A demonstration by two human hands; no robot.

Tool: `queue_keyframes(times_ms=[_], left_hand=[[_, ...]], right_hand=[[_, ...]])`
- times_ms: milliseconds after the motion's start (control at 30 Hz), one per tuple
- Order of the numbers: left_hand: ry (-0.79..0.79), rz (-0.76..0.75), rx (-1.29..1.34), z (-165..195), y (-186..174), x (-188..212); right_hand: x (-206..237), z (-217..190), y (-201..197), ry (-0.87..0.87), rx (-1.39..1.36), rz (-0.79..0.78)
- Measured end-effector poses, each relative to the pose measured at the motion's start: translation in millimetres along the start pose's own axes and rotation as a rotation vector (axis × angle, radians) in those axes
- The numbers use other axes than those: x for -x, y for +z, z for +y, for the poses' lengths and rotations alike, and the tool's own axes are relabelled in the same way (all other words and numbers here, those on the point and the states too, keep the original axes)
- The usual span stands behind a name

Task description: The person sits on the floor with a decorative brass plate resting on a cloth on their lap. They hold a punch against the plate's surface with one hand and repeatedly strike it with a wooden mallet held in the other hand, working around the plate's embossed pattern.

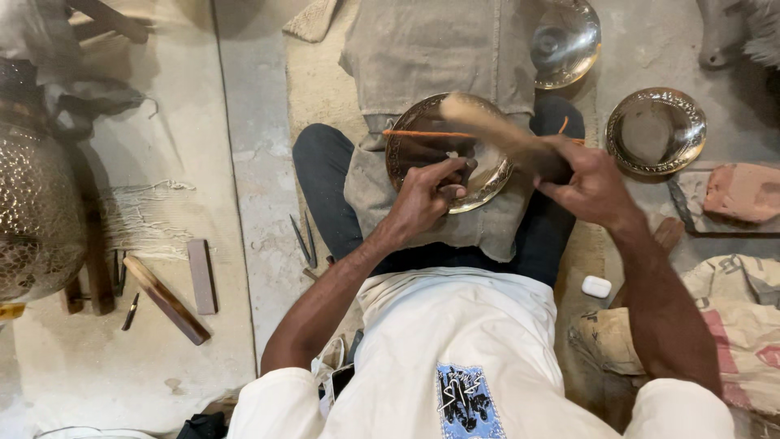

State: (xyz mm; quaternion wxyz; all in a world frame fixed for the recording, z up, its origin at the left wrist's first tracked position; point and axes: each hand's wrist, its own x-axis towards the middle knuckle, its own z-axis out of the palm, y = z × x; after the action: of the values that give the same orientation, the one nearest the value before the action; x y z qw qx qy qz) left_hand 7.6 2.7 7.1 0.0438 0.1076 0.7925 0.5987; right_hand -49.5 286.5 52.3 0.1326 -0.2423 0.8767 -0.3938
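A round brass plate point(487, 175) rests on a grey cloth point(487, 232) across my lap. My left hand point(426, 195) presses on the plate and pinches a small metal chisel against its face. My right hand point(589, 183) grips a wooden mallet point(487, 122), whose blurred head hangs over the plate's upper part. A thin orange stick point(426, 133) lies across the plate's far edge.
Two more brass plates lie ahead, one point(566, 41) at the top and one point(656, 130) at the right. A large hammered metal vessel point(36, 211) stands at the left. Wooden blocks point(166, 299) and small chisels point(305, 241) lie on the floor. A red stone point(743, 191) and sacking point(739, 325) sit at the right.
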Motion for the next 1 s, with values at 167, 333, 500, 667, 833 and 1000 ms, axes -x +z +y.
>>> queue_keyframes(times_ms=[167,333,500,667,833,1000], left_hand=[[-0.015,-0.017,-0.075,-3.7,-0.4,-1.1],[-0.014,-0.036,-0.035,-6.8,-1.3,-1.7],[0.053,-0.021,0.000,-6.1,-2.0,-2.9],[0.082,-0.027,0.023,-2.8,-4.9,-3.2],[0.038,-0.055,0.032,-2.8,-6.2,-4.1],[0.039,-0.078,-0.015,-3.0,-8.0,-4.4]], right_hand=[[2.7,-2.0,-0.7,0.001,0.139,-0.024],[3.8,-11.7,-2.8,0.109,0.088,-0.043],[5.7,-14.9,-0.9,0.086,0.088,0.017],[10.3,-16.2,2.8,0.101,0.265,0.029],[13.7,-23.4,2.4,0.090,0.407,0.046],[15.5,-23.1,4.3,0.146,0.342,0.016]])
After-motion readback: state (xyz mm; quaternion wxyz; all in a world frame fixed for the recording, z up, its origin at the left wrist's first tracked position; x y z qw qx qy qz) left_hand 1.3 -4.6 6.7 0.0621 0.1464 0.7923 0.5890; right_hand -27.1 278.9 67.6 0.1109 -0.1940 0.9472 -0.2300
